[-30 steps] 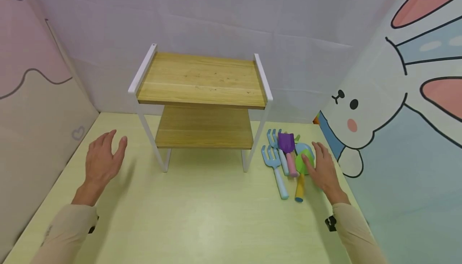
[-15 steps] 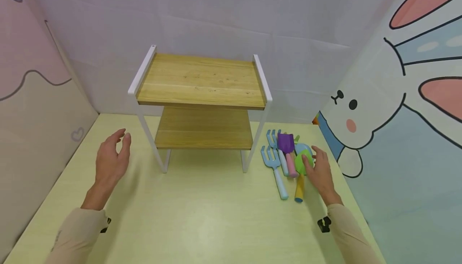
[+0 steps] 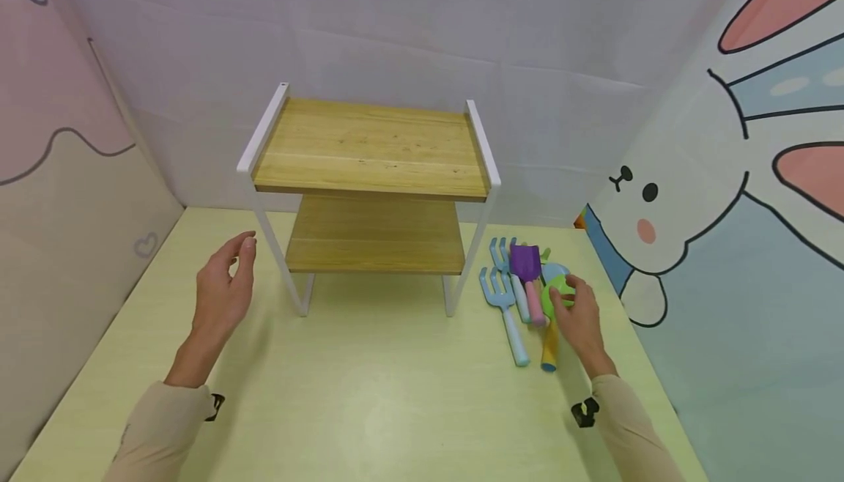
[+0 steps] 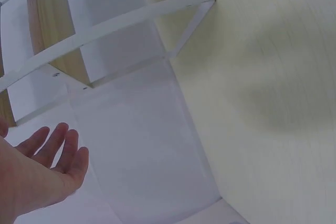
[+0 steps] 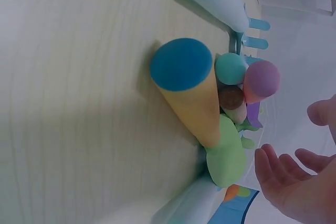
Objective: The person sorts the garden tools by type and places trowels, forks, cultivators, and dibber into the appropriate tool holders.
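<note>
My left hand (image 3: 224, 288) hovers over the table left of the two-tier shelf (image 3: 369, 149), fingers loosely bent and holding nothing. In the left wrist view the hand (image 4: 50, 174) is beside the shelf's white frame (image 4: 121, 22). My right hand (image 3: 580, 317) is above the right edge of the tool pile, its fingers over a green shovel (image 3: 557, 291) with a yellow handle (image 3: 549, 350). A gap shows between the right hand (image 5: 299, 177) and the green blade (image 5: 226, 153) in the right wrist view. Beside it lie a purple shovel (image 3: 525, 262) and light blue forks (image 3: 499, 291).
The shelf has two wooden boards, with nothing on the upper board (image 3: 376, 152) or the lower one (image 3: 376, 240). A pale wall sheet (image 3: 395, 42) stands behind, and a rabbit-print sheet (image 3: 692, 225) borders the table (image 3: 382, 394) at the right.
My left hand has moved right, closer to the shelf, with its fingers drawn nearer the thumb. The right hand has shifted slightly left and down, its fingers more bent. The tools stay in place.
</note>
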`<state>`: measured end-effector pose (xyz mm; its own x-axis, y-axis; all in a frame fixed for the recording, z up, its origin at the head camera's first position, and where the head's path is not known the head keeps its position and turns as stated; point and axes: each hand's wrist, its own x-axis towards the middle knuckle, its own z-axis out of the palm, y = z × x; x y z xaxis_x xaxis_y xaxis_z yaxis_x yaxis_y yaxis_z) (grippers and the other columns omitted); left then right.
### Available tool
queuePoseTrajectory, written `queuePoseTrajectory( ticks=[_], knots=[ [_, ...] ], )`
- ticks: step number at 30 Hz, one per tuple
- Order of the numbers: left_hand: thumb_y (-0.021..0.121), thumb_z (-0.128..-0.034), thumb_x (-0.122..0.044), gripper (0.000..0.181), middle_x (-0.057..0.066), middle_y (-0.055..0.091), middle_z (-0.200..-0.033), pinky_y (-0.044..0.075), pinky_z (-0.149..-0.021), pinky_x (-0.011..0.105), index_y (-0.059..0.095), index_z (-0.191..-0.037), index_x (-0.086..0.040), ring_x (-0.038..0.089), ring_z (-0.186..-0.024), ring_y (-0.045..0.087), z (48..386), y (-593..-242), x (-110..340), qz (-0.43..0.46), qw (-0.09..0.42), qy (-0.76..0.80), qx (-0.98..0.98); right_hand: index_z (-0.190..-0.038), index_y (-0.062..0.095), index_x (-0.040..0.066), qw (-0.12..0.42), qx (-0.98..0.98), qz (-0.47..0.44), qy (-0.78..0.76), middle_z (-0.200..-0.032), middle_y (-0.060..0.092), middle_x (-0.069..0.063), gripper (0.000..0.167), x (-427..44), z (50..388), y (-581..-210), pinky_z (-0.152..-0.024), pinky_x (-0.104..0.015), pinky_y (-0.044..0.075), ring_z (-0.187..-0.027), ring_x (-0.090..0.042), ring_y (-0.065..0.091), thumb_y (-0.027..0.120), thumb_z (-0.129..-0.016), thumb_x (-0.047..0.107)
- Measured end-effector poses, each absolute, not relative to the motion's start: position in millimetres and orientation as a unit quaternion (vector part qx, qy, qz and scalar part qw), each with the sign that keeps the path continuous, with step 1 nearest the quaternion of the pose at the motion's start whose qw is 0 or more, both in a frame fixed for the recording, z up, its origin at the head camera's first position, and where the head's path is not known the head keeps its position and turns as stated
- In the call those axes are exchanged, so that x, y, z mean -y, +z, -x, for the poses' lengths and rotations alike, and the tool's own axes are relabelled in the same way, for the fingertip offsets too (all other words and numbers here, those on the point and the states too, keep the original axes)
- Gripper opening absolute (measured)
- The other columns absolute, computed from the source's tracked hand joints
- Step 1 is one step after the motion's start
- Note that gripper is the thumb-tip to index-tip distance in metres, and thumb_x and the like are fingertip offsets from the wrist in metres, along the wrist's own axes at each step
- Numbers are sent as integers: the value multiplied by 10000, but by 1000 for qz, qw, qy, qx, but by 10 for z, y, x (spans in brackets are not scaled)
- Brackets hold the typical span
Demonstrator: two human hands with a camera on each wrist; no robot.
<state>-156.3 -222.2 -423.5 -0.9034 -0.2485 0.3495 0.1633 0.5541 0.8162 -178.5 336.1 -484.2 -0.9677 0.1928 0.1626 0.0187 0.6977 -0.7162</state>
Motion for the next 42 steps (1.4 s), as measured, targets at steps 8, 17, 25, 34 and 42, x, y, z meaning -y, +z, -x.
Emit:
queuePoseTrajectory(
  ticks=[8, 17, 25, 34, 42],
  knots=[
    [396, -1123, -374, 486, 148, 666, -1335, 426, -839, 219, 603, -1400, -31, 338, -1193, 603, 1526, -4188, 2125, -25, 220, -483, 847, -1449, 406, -115, 87, 916, 59, 388, -1416, 453, -313, 510, -3307, 1768, -4881, -967, -547, 538, -1157, -455, 594, 570, -1058, 168],
    [438, -1114, -364, 448, 118, 677, -1305, 450, -947, 185, 598, -1431, -91, 30, -1163, 580, 1519, -4093, 2017, -34, 218, -532, 817, -1429, 427, -131, 70, 916, 41, 392, -1418, 468, -333, 491, -3282, 1764, -4952, -965, -552, 547, -1136, -471, 611, 580, -1052, 146],
    [439, -1122, -310, 385, 101, 686, -1296, 446, -1012, 229, 652, -1361, -97, 15, -1154, 589, 1518, -4058, 1957, -13, 229, -566, 792, -1445, 418, -110, 40, 913, 46, 404, -1450, 466, -325, 505, -3256, 1739, -4980, -997, -562, 534, -1203, -480, 587, 565, -1071, 195],
    [454, -1119, -193, 346, -33, 719, -1167, 554, -886, 194, 636, -1313, 27, 120, -966, 681, 1523, -4049, 1909, 48, 257, -629, 732, -1428, 435, -112, 34, 913, 59, 403, -1436, 484, -316, 484, -3242, 1754, -4981, -1012, -527, 534, -1213, -458, 592, 588, -1054, 154],
    [512, -1094, -150, 313, 112, 720, -1165, 569, -861, 177, 644, -1306, 39, 127, -956, 691, 1521, -4028, 1880, 37, 266, -642, 718, -1389, 493, -98, 22, 913, 79, 400, -1397, 527, -317, 470, -3256, 1757, -4965, -992, -534, 542, -1217, -454, 591, 626, -1039, 186]
  ],
)
